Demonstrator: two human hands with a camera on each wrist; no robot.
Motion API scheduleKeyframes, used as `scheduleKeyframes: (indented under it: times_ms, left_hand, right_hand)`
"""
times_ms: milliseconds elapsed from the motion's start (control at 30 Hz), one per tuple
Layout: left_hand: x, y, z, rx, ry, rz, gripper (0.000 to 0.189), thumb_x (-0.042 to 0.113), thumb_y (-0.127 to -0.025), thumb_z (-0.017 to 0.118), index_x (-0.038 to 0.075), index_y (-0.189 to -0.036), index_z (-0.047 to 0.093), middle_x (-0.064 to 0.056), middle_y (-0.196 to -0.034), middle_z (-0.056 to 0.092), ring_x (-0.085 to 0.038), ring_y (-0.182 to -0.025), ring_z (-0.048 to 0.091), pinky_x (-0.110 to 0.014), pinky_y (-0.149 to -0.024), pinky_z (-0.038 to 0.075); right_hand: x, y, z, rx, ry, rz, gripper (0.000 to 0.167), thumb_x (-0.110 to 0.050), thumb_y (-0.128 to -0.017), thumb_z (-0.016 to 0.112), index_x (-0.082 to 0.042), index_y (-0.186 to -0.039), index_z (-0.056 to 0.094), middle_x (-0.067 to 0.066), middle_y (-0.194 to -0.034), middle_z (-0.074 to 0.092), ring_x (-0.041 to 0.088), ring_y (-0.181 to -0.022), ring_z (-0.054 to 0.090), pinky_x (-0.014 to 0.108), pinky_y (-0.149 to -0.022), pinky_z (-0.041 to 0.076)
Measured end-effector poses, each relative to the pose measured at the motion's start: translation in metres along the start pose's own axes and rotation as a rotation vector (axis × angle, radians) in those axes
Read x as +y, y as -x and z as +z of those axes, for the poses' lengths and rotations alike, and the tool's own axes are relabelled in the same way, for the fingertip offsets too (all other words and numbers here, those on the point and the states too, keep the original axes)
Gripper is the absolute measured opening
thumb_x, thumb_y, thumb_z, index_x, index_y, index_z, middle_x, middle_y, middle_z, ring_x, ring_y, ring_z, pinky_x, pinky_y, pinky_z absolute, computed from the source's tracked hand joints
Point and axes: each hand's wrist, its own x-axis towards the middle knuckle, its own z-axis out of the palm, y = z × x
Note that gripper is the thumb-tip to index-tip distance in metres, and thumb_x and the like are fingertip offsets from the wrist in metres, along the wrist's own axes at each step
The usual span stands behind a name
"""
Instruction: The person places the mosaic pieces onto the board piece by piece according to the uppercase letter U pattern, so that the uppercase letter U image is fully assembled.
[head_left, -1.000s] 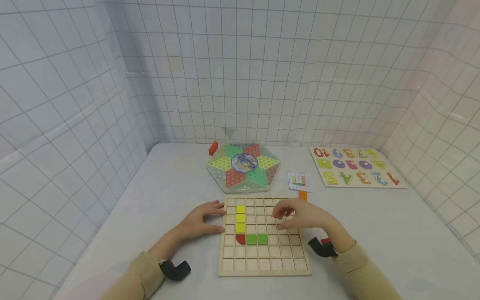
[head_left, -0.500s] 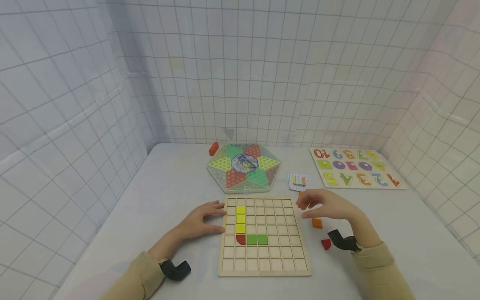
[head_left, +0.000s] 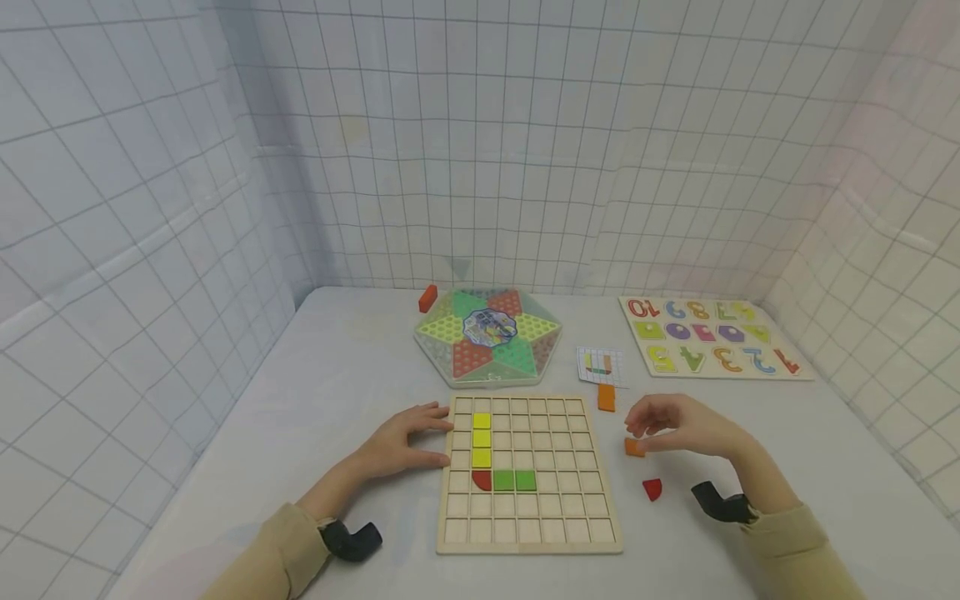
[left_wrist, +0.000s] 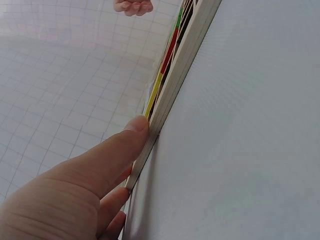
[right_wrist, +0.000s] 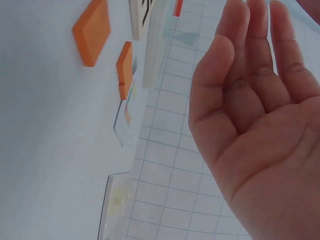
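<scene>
A wooden grid board (head_left: 567, 505) lies flat on the table. In it sit a column of yellow square tiles (head_left: 481, 438), a red quarter-round tile (head_left: 482, 480) and two green square tiles (head_left: 504, 481). My left hand (head_left: 401, 440) touches the board's left edge with thumb and fingertips; the left wrist view shows the thumb (left_wrist: 135, 124) against that edge. Right of the board, my right hand (head_left: 681, 423) hovers above a loose orange tile (head_left: 633, 448), its fingers loosely bent. Nothing is in its palm (right_wrist: 280, 135) in the right wrist view.
A loose red quarter-round tile (head_left: 652, 489) lies nearer the front. Orange tiles (head_left: 606, 398) touch a pattern card (head_left: 600, 365) behind. Farther back are a hexagonal Chinese checkers board (head_left: 487, 337), a number puzzle board (head_left: 712, 337) and a red block (head_left: 427, 298).
My right hand has moved right, from above the grid board to over the loose orange tile. The loose tiles have come into sight. My left hand has stayed at the board's edge.
</scene>
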Motion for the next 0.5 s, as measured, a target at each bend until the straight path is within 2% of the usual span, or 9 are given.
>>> scheduleKeyframes:
  times_ms: [333,500]
  left_hand:
    - [0.001,0.001,0.000,-0.001,-0.009,-0.007,0.053,0.046,-0.076,0.075,0.018,-0.119,0.066,-0.002,-0.140,0.048,-0.030,-0.136,0.030,-0.055,-0.109,0.022]
    - [0.002,0.001,0.000,-0.001,-0.002,-0.002,0.052,0.044,-0.076,0.075,0.017,-0.119,0.066,-0.002,-0.140,0.047,-0.030,-0.136,0.029,-0.055,-0.109,0.022]
  right_hand:
    - [0.017,0.018,0.007,-0.115,-0.096,0.038,0.021,-0.006,-0.084,0.067,-0.002,-0.104,0.061,0.019,-0.098,0.063,0.021,-0.090,0.058,0.027,-0.081,0.050]
    - [0.023,0.021,0.010,-0.149,-0.121,0.030,0.024,-0.005,-0.083,0.068,0.000,-0.105,0.061,0.019,-0.100,0.062,0.023,-0.092,0.057,0.029,-0.083,0.050]
